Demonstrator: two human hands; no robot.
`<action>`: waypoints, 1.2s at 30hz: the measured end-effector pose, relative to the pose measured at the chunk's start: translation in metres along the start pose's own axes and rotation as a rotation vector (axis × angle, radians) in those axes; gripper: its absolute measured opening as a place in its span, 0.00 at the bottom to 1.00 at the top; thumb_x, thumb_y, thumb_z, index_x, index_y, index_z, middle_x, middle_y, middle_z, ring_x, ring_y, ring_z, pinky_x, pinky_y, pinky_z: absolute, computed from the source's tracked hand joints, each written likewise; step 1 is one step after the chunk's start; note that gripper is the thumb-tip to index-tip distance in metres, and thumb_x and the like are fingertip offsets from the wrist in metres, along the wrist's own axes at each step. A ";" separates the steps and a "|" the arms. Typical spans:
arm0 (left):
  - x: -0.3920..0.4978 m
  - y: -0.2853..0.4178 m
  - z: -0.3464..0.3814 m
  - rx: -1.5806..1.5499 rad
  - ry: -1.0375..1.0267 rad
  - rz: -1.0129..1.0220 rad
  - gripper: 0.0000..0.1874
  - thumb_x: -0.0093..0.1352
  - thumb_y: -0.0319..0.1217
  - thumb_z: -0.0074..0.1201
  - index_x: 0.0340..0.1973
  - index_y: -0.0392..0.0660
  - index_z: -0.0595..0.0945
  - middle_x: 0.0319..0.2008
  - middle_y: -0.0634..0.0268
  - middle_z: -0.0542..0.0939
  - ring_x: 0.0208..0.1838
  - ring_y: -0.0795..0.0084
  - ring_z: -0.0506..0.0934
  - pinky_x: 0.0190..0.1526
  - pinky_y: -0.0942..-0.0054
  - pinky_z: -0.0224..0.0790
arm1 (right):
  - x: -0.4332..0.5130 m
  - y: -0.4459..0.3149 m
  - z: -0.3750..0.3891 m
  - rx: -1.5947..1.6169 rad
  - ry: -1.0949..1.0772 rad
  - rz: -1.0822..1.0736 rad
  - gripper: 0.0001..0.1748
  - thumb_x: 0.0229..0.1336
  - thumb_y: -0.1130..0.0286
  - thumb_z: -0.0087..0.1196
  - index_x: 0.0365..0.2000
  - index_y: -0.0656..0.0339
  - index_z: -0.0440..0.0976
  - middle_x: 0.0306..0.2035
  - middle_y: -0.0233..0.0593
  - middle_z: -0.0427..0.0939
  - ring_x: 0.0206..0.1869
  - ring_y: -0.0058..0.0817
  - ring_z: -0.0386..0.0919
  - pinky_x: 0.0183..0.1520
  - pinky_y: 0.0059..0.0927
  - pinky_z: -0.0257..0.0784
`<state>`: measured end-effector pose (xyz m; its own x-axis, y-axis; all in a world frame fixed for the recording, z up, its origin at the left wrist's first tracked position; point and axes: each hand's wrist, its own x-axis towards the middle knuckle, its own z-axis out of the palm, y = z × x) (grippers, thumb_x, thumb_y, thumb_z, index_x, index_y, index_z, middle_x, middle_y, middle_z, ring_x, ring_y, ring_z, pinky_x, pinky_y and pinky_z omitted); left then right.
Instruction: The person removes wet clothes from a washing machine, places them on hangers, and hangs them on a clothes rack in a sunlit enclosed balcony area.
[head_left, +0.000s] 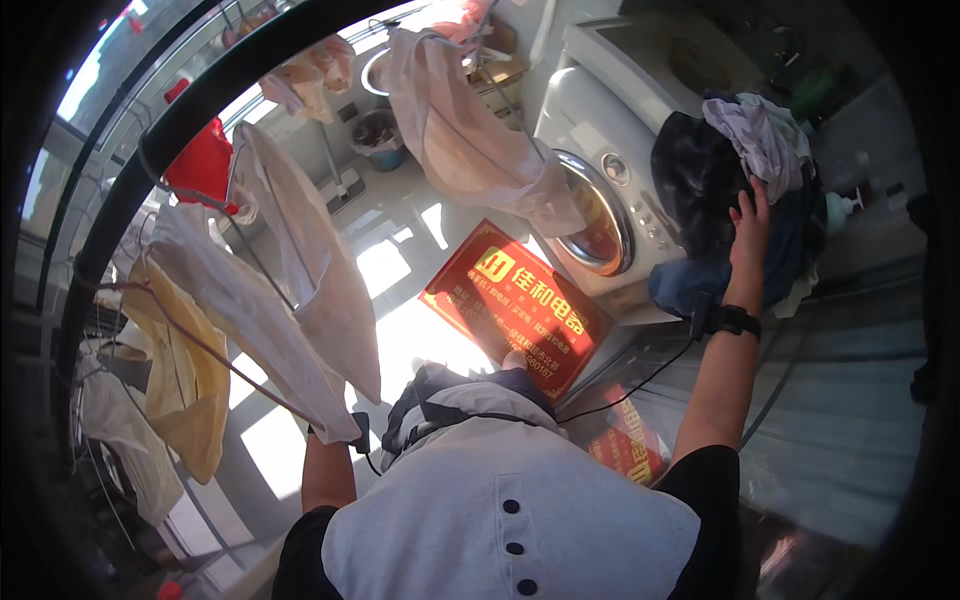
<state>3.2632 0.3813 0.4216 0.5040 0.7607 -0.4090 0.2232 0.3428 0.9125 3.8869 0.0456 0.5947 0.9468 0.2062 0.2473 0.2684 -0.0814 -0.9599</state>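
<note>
My right hand (752, 223) is at a heap of clothes on the washing machine side. Its fingers are apart and close to a light lavender garment (757, 142); whether they touch it I cannot tell. A black garment (697, 176) and a dark blue garment (667, 286) lie in the same heap. My left forearm reaches up behind a hanging white cloth (262, 322), which hides my left hand. Beside that cloth hang another pale cloth (315, 262) and a yellow garment (180, 367).
A front-loading washing machine (592, 142) stands ahead, beside a sink (660, 52). A red mat (517, 307) with yellow writing lies on the floor. A curved dark rail (112, 217) crosses the left. A lined bin (377, 139) stands by the far wall.
</note>
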 end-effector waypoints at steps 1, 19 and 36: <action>-0.007 -0.009 0.005 -0.002 0.034 0.010 0.15 0.71 0.35 0.54 0.51 0.42 0.79 0.42 0.66 0.81 0.45 0.77 0.77 0.49 0.76 0.68 | 0.019 0.007 -0.005 -0.016 -0.019 -0.014 0.22 0.67 0.65 0.53 0.60 0.48 0.70 0.69 0.35 0.59 0.62 0.26 0.64 0.55 0.28 0.65; -0.081 -0.183 0.067 -0.358 0.528 -0.434 0.16 0.70 0.38 0.52 0.51 0.49 0.79 0.41 0.69 0.81 0.42 0.78 0.77 0.46 0.77 0.68 | 0.214 0.051 -0.052 -0.211 0.010 -0.535 0.20 0.64 0.75 0.54 0.55 0.74 0.71 0.45 0.52 0.79 0.46 0.35 0.80 0.51 0.32 0.76; -0.099 -0.095 0.057 -0.313 0.690 -0.265 0.17 0.69 0.37 0.52 0.52 0.47 0.79 0.41 0.71 0.82 0.42 0.78 0.77 0.45 0.75 0.66 | 0.016 -0.049 0.001 0.618 -0.805 -0.470 0.18 0.65 0.63 0.52 0.41 0.73 0.74 0.36 0.46 0.75 0.39 0.31 0.75 0.44 0.33 0.69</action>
<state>3.2396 0.2418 0.3761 -0.1853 0.7666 -0.6147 -0.0323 0.6205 0.7836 3.8888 0.0536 0.6458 0.3229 0.6786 0.6597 0.2230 0.6228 -0.7499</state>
